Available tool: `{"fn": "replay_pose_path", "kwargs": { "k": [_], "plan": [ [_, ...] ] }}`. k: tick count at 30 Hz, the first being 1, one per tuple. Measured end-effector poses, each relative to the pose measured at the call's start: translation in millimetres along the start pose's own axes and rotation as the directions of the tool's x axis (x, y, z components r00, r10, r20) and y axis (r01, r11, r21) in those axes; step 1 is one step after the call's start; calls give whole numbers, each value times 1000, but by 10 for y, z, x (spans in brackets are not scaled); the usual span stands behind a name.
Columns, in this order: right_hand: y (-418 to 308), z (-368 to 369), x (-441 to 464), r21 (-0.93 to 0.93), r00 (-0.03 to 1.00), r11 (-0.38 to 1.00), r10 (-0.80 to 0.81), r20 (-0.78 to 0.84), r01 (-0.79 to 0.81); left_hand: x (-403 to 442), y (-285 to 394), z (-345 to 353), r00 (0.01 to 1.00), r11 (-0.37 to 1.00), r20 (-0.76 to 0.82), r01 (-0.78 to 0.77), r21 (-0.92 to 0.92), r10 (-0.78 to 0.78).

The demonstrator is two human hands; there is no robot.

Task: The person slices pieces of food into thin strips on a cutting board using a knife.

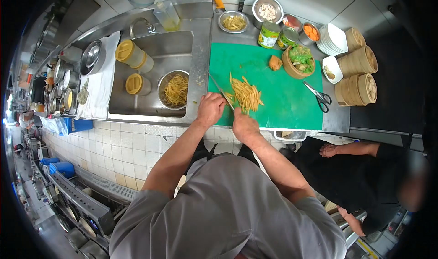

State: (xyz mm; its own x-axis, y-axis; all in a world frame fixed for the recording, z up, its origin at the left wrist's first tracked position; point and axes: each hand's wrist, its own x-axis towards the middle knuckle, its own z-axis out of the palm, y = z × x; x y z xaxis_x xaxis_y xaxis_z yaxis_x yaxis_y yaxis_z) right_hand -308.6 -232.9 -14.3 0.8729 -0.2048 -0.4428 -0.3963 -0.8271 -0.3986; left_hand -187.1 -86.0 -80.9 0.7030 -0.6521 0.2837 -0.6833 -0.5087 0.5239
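Observation:
My right hand (245, 125) is closed round the handle of a kitchen knife (221, 90), near the front edge of the green cutting board (292, 99). The blade points away to the upper left, along the left side of a heap of yellowish vegetable strips (246, 94). Close by on the left, my left hand (211, 108) has its fingers bent and together at the board's left edge, beside the blade; anything under them is hidden. Farther back on the board are a brown lump of food (275, 62) and a bamboo steamer with green leaves (301, 60).
Left is a sink (155, 44) holding a bowl of similar strips (175, 90) and yellow-lidded containers (137, 83). Scissors (319, 96) lie at the board's right. Cans (269, 34), stacked plates (332, 39) and bamboo steamers (358, 89) stand beyond. Another person (360, 167) is at right.

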Motion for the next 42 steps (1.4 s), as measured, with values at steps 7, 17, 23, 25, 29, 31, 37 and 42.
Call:
{"fn": "replay_pose_path", "kwargs": {
  "k": [7,17,23,25,29,31,37,42],
  "plan": [
    [-67,-46,377,27,998,998,-58,-26,59,-4,12,-36,999,1000,47,-24,4,24],
    [368,-491,-106,99,988,995,25,-152,-10,292,313,-67,981,999,193,35,-29,-28],
    [490,-435,-224,95,979,995,23,-201,-4,440,304,-105,952,985,284,145,-95,-113],
    [499,-450,-275,103,981,994,47,-189,-28,338,314,-79,946,967,289,201,-158,-150],
    [577,-412,-277,94,953,995,43,-300,-15,247,364,-137,974,984,184,151,-97,-132],
    [566,-439,-303,76,948,997,50,-313,-28,310,609,-331,979,983,108,178,-49,-172],
    [459,-513,-443,40,951,999,27,-309,-15,512,958,-159,838,892,423,-433,128,346],
    [1078,-942,-1052,-57,971,998,17,-240,-32,548,580,-3,859,879,357,-445,170,366]
  ]
}}
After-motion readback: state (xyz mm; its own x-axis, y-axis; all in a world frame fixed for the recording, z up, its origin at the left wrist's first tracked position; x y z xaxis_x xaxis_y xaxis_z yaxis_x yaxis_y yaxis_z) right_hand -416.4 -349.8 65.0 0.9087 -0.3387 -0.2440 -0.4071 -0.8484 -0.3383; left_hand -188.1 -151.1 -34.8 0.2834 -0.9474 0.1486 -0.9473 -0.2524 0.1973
